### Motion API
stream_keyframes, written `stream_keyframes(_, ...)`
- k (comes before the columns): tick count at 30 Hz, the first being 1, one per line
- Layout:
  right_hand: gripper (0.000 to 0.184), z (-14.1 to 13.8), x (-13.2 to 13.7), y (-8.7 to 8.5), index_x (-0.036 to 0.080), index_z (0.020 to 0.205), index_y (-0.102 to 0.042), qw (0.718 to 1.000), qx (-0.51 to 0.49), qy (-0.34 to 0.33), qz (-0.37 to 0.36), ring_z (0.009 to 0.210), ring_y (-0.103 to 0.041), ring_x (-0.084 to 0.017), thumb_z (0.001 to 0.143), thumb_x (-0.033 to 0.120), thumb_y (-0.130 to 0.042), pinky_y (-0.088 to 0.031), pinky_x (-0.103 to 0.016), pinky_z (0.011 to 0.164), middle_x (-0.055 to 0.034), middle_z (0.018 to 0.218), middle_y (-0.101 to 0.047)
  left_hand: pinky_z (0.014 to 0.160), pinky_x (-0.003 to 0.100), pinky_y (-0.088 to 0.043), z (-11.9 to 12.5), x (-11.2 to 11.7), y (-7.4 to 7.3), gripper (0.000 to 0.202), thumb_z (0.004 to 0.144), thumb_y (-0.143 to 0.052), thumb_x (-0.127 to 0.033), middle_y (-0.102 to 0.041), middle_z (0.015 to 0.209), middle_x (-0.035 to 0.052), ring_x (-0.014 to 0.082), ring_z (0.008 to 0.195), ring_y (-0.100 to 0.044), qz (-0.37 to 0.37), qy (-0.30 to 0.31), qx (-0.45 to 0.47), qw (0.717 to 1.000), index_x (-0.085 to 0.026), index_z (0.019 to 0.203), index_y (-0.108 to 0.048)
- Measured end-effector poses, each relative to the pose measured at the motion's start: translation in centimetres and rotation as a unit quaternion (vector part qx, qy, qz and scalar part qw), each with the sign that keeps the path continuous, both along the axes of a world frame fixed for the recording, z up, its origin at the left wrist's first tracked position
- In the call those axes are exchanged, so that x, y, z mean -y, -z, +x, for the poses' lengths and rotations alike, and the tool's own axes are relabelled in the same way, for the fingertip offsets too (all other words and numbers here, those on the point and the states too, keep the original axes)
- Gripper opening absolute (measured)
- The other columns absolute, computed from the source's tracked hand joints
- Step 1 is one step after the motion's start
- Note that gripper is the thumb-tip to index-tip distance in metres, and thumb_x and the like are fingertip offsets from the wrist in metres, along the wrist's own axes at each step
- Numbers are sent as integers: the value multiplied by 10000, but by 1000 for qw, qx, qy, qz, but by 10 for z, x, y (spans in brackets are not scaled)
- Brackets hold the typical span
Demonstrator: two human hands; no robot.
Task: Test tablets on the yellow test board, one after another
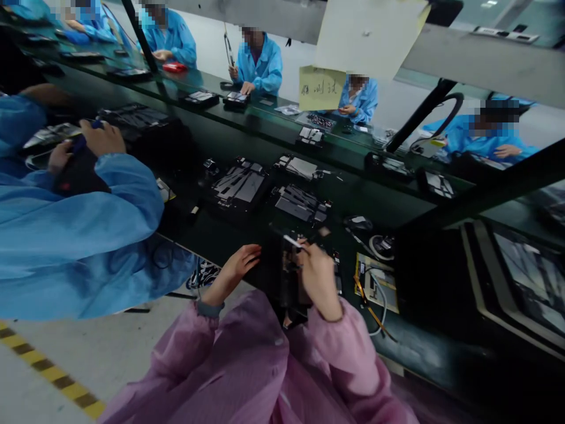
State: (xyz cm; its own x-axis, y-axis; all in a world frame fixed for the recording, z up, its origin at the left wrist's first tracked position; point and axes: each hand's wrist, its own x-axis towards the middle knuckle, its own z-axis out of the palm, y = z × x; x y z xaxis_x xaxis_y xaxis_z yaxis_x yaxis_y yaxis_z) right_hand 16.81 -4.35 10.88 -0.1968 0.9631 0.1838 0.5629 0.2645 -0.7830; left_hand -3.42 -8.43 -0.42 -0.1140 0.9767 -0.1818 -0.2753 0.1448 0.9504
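My right hand [318, 274] is closed over an opened electronic device [289, 285] lying at the table's front edge. A slim light-coloured strip [291, 242] sticks out at its fingertips, blurred, so its kind is unclear. Part of the device is hidden under that hand. Left of the device, my left hand [241, 264] holds nothing; its fingers are stretched out above the dark table, slightly apart from the device. Beyond my hands lie several opened tablet-like devices, among them one with grey panels and black strips [241, 181] and another to its right [301, 204].
A co-worker in a blue sleeve [128, 194] sits close at my left, holding a dark object. At right are a computer mouse [358, 222], a yellow-edged card with cables [377, 282] and a stack of framed panels [529, 277]. A dark post [485, 194] slants across the right.
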Motion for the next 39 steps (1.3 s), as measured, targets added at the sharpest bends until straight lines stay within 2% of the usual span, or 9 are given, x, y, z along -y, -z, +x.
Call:
stream_keyframes(5, 305, 59, -6, -71, 194, 909, -643, 968, -217, 64, -104, 466, -412, -80, 872, 487, -567, -334, -175, 393, 64, 578, -382, 1151, 499, -276, 27, -11, -20, 375, 831, -620, -421, -473, 1420, 127, 294, 1401, -338, 35, -53, -167, 984, -209, 1140, -603)
stream_keyframes(8, 327, 72, -13, -89, 187, 897, -648, 944, -301, 71, -117, 448, -335, -51, 793, 495, -679, -275, -148, 364, 79, 582, -320, 1159, 510, -260, 48, -15, -30, 328, 849, -611, -386, -445, 1443, 103, 276, 1396, -338, 98, -52, -243, 964, -231, 1137, -595)
stream_keyframes(12, 300, 61, -22, -91, 190, 891, -647, 929, -347, 53, -113, 436, -287, -35, 790, 470, -689, -245, -137, 356, 83, 589, -312, 1036, 448, -446, 90, -21, -30, 391, 903, -537, -409, -516, 1366, 131, 245, 1258, -525, 8, 96, -9, 995, -242, 1255, -502)
stream_keyframes(19, 239, 49, -29, -120, 203, 903, -659, 918, -392, 18, -64, 445, -323, -40, 820, 427, -662, -294, -154, 394, 79, 588, -324, 826, 391, -551, 127, -49, -35, 415, 891, -495, -527, -644, 1029, 100, 194, 910, -663, -95, 111, 205, 968, -201, 1141, -552)
stream_keyframes(22, 318, 71, -27, -94, 213, 975, -654, 920, -374, 114, -2, 496, -404, -61, 815, 487, -652, -366, -182, 466, 68, 612, -416, 792, 339, -552, 92, -55, -46, 403, 739, -713, -420, -662, 990, 71, 205, 902, -661, -50, 19, 156, 986, -192, 1052, -600)
stream_keyframes(26, 469, 100, -16, 8, 177, 984, -670, 935, -261, 238, -38, 666, -570, -152, 798, 599, -586, -456, -260, 593, -22, 747, -630, 890, 360, -529, 30, -47, -54, 425, 760, -693, -418, -666, 1141, 58, 242, 1063, -634, -33, 7, 12, 999, -246, 1142, -620)
stream_keyframes(30, 543, 106, -2, 95, 166, 662, -642, 954, -46, 281, -92, 640, -591, -236, 871, 613, -416, -458, -352, 617, -101, 629, -609, 1032, 425, -438, 9, -47, -46, 386, 804, -634, -436, -645, 1230, 94, 293, 1189, -571, -60, 44, -183, 980, -226, 1128, -645)
stream_keyframes(35, 341, 101, 5, 107, 153, 930, -685, 960, 11, 277, -42, 945, -616, -260, 933, 380, -431, -454, -376, 862, -156, 972, -656, 1044, 521, -405, 18, -60, -14, 438, 842, -497, -396, -629, 1220, 155, 348, 1192, -558, -12, 19, -441, 897, -165, 1204, -588)
stream_keyframes(39, 359, 99, 3, 104, 123, 1127, -645, 967, 104, 233, 2, 973, -616, -244, 971, 233, -341, -468, -376, 889, -152, 1040, -644, 1066, 522, -390, 19, -48, 8, 494, 854, -468, -462, -547, 1283, 197, 360, 1269, -479, 54, -48, -515, 854, -135, 1207, -580)
